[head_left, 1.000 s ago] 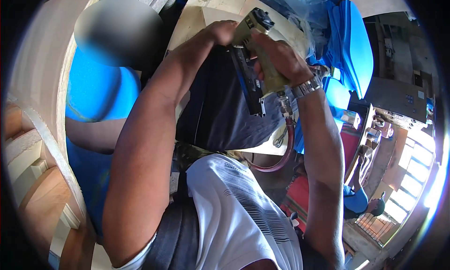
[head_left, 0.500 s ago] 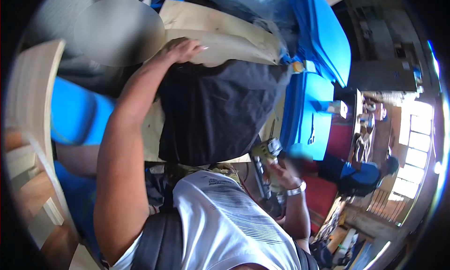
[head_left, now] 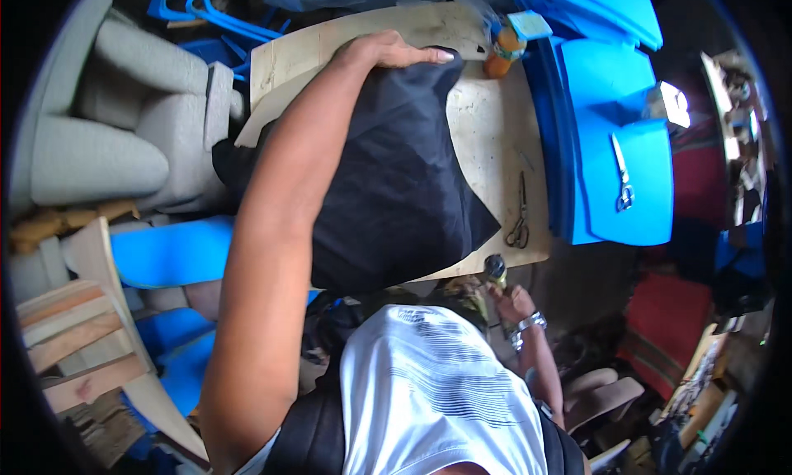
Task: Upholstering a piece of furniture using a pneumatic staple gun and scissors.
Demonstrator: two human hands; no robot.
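Observation:
A piece of black fabric (head_left: 388, 186) lies draped over a pale wooden board (head_left: 487, 137) in front of me. My left hand (head_left: 396, 50) is closed on the fabric's far edge, its thumb pointing right. The left forearm crosses over the fabric's left part. Beside the board's near right edge, my right hand (head_left: 513, 303) grips what looks like an olive-green staple gun (head_left: 495, 270), held low near my waist. Only the tool's dark-tipped head shows; its body is mostly hidden. A pair of scissors (head_left: 518, 223) lies on the board, right of the fabric.
An orange bottle (head_left: 504, 52) stands at the board's far right. On blue upholstered pieces (head_left: 569, 153) to the right rest silver-coloured scissors (head_left: 623, 174) and a small white box (head_left: 667, 105). Grey armchairs (head_left: 99, 157) stand left, with a wooden frame (head_left: 91, 343) nearer me.
My left hand has moved right along the fabric's far edge. The fabric now bares more of the board's right side. The staple gun is lower and turned, and the view has shifted.

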